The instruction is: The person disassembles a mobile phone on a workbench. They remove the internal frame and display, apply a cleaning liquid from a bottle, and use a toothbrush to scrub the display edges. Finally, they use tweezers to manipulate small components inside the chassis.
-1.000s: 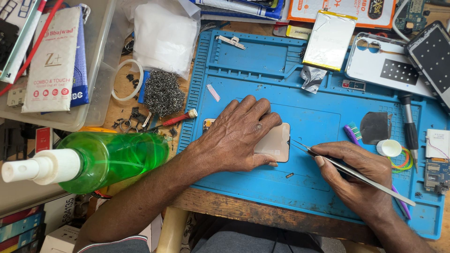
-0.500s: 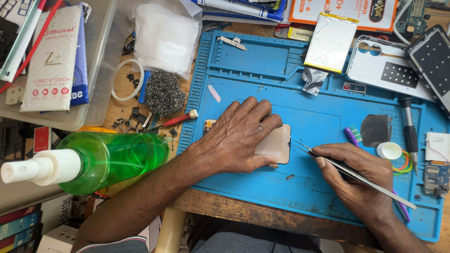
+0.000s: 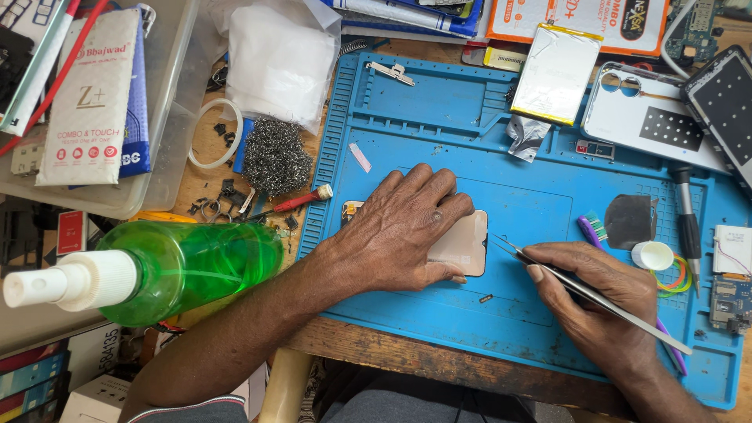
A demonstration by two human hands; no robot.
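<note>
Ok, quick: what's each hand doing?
Left hand: open, pressing flat on the phone.
Right hand: closed, holding tweezers.

Flat beige rounded-corner panel (image 3: 462,243) mostly hidden under left hand (image 3: 399,231). Dark phone with black screen (image 3: 724,102) cut by right edge. Clear plastic bin (image 3: 168,102) cut at left and top. Small dark speck (image 3: 486,298) on blue mat (image 3: 517,180), too small to tell.

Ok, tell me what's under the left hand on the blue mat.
The left hand lies flat on a tan, rounded phone-shaped panel that rests on the blue mat. Only the panel's right end and a left corner show; its middle is covered.
</note>
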